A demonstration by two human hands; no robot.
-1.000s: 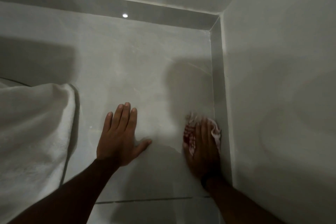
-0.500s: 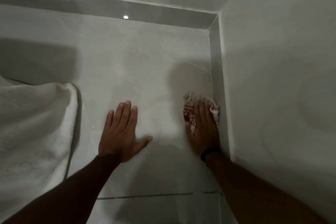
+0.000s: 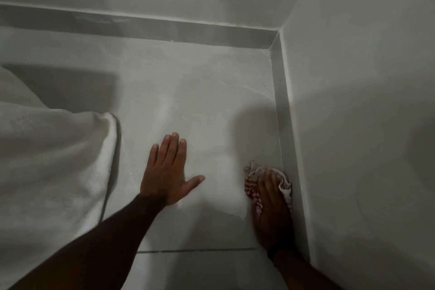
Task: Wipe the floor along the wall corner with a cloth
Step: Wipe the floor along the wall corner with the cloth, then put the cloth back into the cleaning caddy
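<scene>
A small white cloth with red stripes (image 3: 253,180) lies crumpled on the pale grey floor tile (image 3: 200,101), right against the grey skirting of the right wall (image 3: 281,110). My right hand (image 3: 273,209) presses down on the cloth, fingers curled over it; most of the cloth is hidden under the hand. My left hand (image 3: 168,172) rests flat on the tile to the left, fingers spread and holding nothing. The wall corner (image 3: 274,41) is further ahead at the upper right.
A white towel or bedding (image 3: 51,167) hangs over the left side of the floor. A grey skirting strip (image 3: 141,27) runs along the far wall. A dark grout line (image 3: 195,250) crosses the floor near my wrists. Walls close off the far and right sides.
My right hand pushed the cloth forward along the right skirting, then drew it back toward me. The left hand stayed planted. The camera view tilted, showing more of the corner.
</scene>
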